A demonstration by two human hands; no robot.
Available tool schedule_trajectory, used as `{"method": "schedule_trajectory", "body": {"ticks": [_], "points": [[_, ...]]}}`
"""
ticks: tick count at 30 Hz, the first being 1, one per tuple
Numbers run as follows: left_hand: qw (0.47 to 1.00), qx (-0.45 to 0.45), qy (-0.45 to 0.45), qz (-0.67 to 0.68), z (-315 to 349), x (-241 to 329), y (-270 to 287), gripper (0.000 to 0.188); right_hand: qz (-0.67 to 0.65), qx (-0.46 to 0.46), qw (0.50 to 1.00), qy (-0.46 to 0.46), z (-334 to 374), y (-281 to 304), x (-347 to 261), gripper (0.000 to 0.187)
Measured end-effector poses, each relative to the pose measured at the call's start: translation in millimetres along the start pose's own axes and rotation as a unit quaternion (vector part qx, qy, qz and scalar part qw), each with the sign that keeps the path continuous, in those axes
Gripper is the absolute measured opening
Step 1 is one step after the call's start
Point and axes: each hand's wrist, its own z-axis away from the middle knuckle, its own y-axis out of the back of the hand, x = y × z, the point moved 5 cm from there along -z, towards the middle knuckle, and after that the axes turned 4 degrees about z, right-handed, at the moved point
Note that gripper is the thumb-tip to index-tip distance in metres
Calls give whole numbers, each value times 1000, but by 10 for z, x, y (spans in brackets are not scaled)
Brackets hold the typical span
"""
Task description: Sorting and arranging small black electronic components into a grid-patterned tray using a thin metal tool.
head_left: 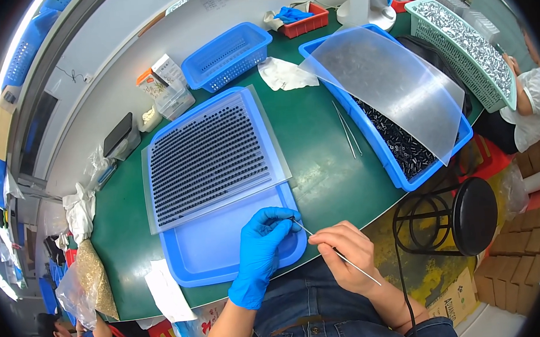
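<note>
My left hand point(264, 244), in a blue glove, is closed in a pinch on a tiny dark part point(294, 219), mostly hidden by the fingertips. My bare right hand point(346, 251) grips a thin metal rod point(366, 274). The rod's tip meets the dark part at the left fingertips. Both hands are over the near right corner of a blue tray point(218, 273). Across the tray's far part lies a clear plate point(269, 150) with rows of small black parts point(207, 163). Metal tweezers point(347, 130) rest on the green table to the right.
A blue bin point(402, 181) of small black parts, partly covered by a translucent sheet point(389, 79), stands at the right. Behind are a blue basket point(213, 75) and a red basket point(306, 26). A black stool point(475, 215) stands right; a person point(531, 97) is beside a green basket point(456, 61).
</note>
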Motion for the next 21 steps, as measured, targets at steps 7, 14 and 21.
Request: {"method": "schedule_trajectory", "body": {"ticks": [7,14,21], "points": [[1000,-5,-5,1,16,-14,4,18,7,-1,1000,2,0,-7,12,11],[1000,0,-11,-9,32,-8,-11,18,-3,7,1000,-6,24,-6,53,9],[1000,11,-13,3,31,-11,12,16,61,52,997,7,42,57,111,9]]}}
